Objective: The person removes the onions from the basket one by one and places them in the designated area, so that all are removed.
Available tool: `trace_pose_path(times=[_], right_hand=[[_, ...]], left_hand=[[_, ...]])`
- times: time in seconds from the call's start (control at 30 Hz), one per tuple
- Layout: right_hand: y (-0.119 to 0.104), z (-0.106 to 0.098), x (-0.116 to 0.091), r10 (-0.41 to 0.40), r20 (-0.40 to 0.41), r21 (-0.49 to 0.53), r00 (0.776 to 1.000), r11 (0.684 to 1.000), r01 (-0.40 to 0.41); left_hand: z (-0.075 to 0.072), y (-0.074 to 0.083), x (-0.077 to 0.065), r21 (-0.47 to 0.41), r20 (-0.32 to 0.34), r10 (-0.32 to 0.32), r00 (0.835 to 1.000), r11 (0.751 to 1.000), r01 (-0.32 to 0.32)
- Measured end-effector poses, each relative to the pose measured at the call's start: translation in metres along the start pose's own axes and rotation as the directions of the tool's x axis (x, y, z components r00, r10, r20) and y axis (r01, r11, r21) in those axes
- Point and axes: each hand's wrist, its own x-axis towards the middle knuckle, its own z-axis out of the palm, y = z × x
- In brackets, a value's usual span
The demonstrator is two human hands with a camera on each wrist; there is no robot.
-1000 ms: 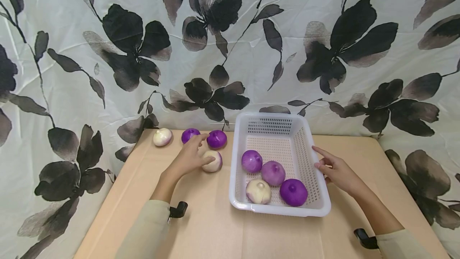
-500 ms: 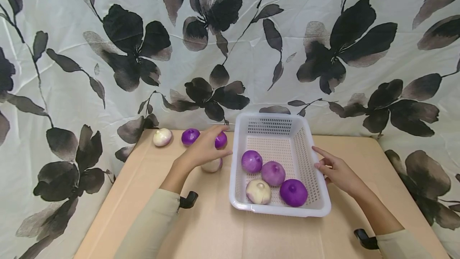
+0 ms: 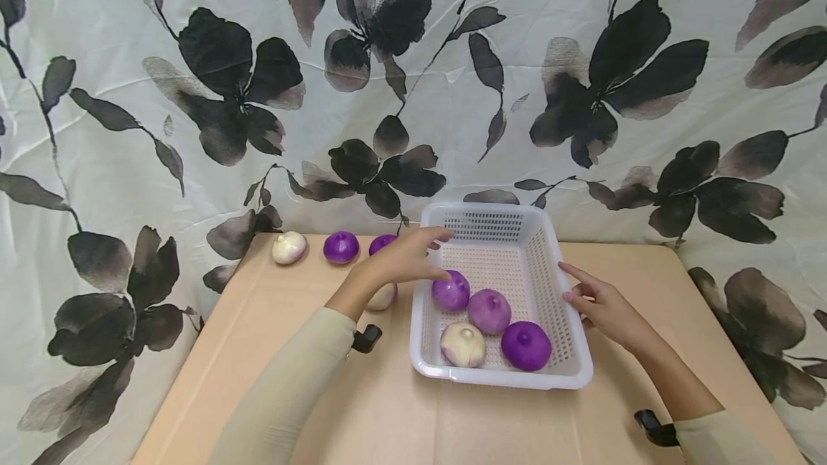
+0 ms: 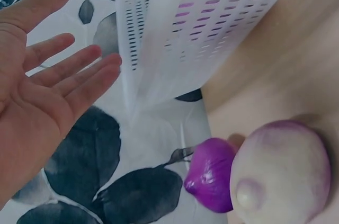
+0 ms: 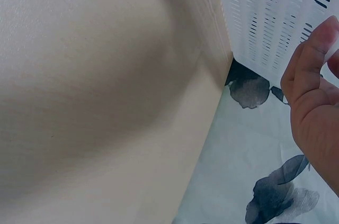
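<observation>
My left hand (image 3: 403,257) reaches over the left rim of a white plastic basket (image 3: 501,377), its fingers spread and nothing in them. In the left wrist view the palm of the left hand (image 4: 42,86) shows bare beside the basket's perforated wall (image 4: 212,17). Inside, below the fingers, lies a purple onion (image 3: 450,293); a paler purple onion (image 3: 489,311), a white onion (image 3: 463,345) and a dark purple onion (image 3: 526,346) lie close by. At the basket's right rim, my right hand (image 3: 604,307) holds on with bent fingers, thumb and forefinger touching the edge.
Left of the basket, on the tan table (image 3: 388,407), sit a white onion (image 3: 288,247), a purple onion (image 3: 341,247), another purple onion (image 3: 382,243) partly hidden, and a pale onion (image 3: 382,298) behind the left wrist. A floral cloth (image 3: 478,92) hangs behind.
My left hand has moved right, from above the pale onion on the table to over the basket's left rim, with nothing in it. The right hand and the onions stay put.
</observation>
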Motion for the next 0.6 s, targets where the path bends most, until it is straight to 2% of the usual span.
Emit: trace_pose_path(times=[0.07, 0.17, 0.4, 0.47, 0.6], right_hand=[[0.000, 0.001, 0.000, 0.004, 0.001, 0.004, 1.000, 1.000, -0.004], [0.000, 0.001, 0.000, 0.004, 0.004, 0.005, 1.000, 1.000, -0.004], [0.000, 0.001, 0.001, 0.011, 0.003, 0.006, 1.000, 1.000, -0.011], [0.000, 0.001, 0.001, 0.013, 0.002, 0.005, 1.000, 1.000, -0.013], [0.001, 0.001, 0.001, 0.017, 0.002, 0.005, 1.000, 1.000, -0.017]], left_hand=[[0.003, 0.000, 0.006, -0.024, 0.045, -0.007, 0.999, 1.000, 0.008], [0.009, -0.001, 0.015, -0.009, 0.096, -0.001, 0.995, 1.000, 0.002], [0.024, -0.001, 0.028, 0.000, 0.141, 0.006, 0.990, 1.000, -0.006], [0.029, -0.002, 0.030, 0.026, 0.153, 0.002, 0.988, 1.000, -0.006], [0.037, -0.004, 0.035, 0.130, 0.180, -0.006, 0.984, 0.991, -0.018]])
